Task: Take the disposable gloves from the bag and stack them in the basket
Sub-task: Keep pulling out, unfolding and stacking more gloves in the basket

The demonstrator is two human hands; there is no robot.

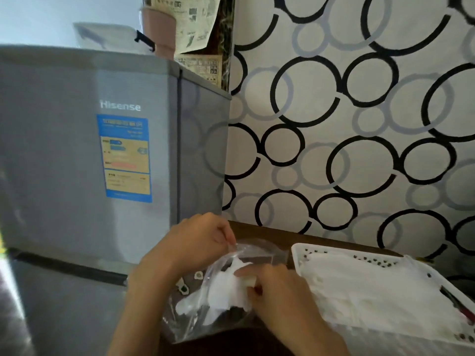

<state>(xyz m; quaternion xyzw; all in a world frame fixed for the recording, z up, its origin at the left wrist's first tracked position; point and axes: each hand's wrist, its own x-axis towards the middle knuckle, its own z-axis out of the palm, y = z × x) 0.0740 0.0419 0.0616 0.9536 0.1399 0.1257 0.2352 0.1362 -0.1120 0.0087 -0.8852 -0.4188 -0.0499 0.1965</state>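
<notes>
Pinching the rim of a clear, crinkled plastic bag (205, 299) between curled fingers, the left hand (198, 237) holds the bag's mouth up and open over a dark brown table (270, 233). The right hand (280, 291), fingers curled, grips a bunch of thin white disposable gloves (226, 283) at the bag's mouth, w/ part of the bunch inside the bag and part out. Just right of the bag, touching or nearly so, sits a white perforated plastic basket (334, 253) w/ a flat stack of white gloves (380, 296) lying inside. Behind the left hand stands a grey two-door Hisense fridge (84, 160) w/ a blue-and-yellow energy label (127, 158). Wallpaper (359, 111) in black and grey rings covers the wall behind the table.
</notes>
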